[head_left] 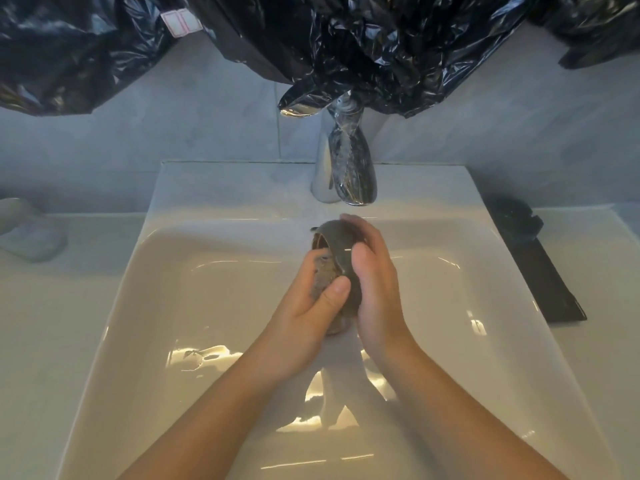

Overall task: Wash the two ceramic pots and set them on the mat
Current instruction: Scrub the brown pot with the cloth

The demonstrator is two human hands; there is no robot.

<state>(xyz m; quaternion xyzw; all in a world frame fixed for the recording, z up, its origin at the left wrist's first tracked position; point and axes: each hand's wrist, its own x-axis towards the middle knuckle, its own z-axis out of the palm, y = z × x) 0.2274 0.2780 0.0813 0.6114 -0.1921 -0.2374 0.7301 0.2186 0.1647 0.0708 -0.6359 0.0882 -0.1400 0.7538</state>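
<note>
A small dark grey-brown ceramic pot (337, 247) is held tilted over the white sink (207, 306), just below the chrome faucet (349, 168). My left hand (308, 306) grips its lower side, thumb curled over the front. My right hand (374, 278) wraps the right side, fingers reaching over the rim. Water runs down from the pot into the basin. A dark mat (533, 261) lies on the counter to the right of the sink. A second pot is not in view.
Black plastic sheeting (346, 39) hangs over the wall above the faucet. A pale soap dish (31, 233) sits on the counter at the left. Grey tiles back the sink.
</note>
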